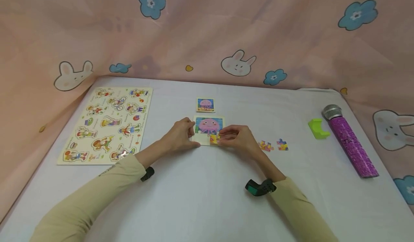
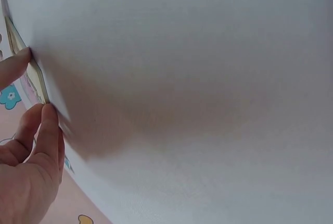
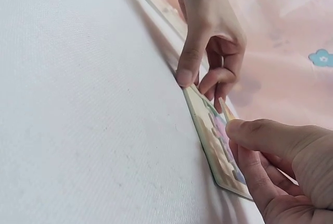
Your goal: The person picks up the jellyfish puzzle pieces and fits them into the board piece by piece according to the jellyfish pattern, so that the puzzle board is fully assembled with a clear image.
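Observation:
A small jigsaw tray (image 1: 199, 139) lies mid-table, its upper part filled with a pink jellyfish picture on blue and its lower strip bare. My left hand (image 1: 179, 137) grips the tray's left side, thumb at the near corner and fingers at the far one. Over the bare strip, my right hand (image 1: 240, 140) pinches a yellow and orange puzzle piece (image 1: 214, 139). In the right wrist view that piece (image 3: 226, 110) stands tilted above the tray between thumb and fingers. Two loose puzzle piece groups, a nearer one (image 1: 266, 146) and a farther one (image 1: 283, 144), lie right of the right hand.
Behind the tray lies a small jellyfish picture card (image 1: 205, 105). A large board of cartoon figures (image 1: 106, 123) lies at left. A green plastic block (image 1: 318, 128) and a purple glittery microphone (image 1: 352, 145) lie at right. Pink patterned cloth (image 1: 194, 30) hangs behind the table.

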`<state>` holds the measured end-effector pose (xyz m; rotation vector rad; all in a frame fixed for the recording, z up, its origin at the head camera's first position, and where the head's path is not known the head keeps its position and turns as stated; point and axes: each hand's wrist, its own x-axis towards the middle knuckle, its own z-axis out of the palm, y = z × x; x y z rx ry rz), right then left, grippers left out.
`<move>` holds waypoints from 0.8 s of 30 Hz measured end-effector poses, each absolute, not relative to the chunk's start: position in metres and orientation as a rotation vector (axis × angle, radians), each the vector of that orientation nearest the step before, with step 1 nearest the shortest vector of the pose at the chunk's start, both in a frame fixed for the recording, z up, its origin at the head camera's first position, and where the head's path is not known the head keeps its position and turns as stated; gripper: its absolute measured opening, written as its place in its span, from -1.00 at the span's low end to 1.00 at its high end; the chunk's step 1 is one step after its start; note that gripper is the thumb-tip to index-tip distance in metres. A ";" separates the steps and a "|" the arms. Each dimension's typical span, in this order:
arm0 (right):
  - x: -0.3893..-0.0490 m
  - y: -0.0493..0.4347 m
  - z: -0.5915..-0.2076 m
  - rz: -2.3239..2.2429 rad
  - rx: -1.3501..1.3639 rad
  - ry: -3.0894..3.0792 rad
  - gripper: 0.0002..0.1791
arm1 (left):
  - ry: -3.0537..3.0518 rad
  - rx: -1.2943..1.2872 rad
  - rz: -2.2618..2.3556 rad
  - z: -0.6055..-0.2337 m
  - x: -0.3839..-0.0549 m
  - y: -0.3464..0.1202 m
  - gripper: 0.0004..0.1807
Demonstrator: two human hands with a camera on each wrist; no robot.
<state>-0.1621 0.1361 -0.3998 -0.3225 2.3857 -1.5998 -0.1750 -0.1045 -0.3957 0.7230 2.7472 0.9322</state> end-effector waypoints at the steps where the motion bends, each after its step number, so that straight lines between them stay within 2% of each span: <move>1: -0.163 0.134 -0.400 -1.608 -0.320 2.378 -0.63 | 2.750 0.724 0.923 -0.396 -0.175 -0.104 -0.60; 24: -0.166 0.093 -0.408 -1.574 -0.422 2.476 -0.68 | 2.759 0.731 0.906 -0.394 -0.177 -0.104 -0.62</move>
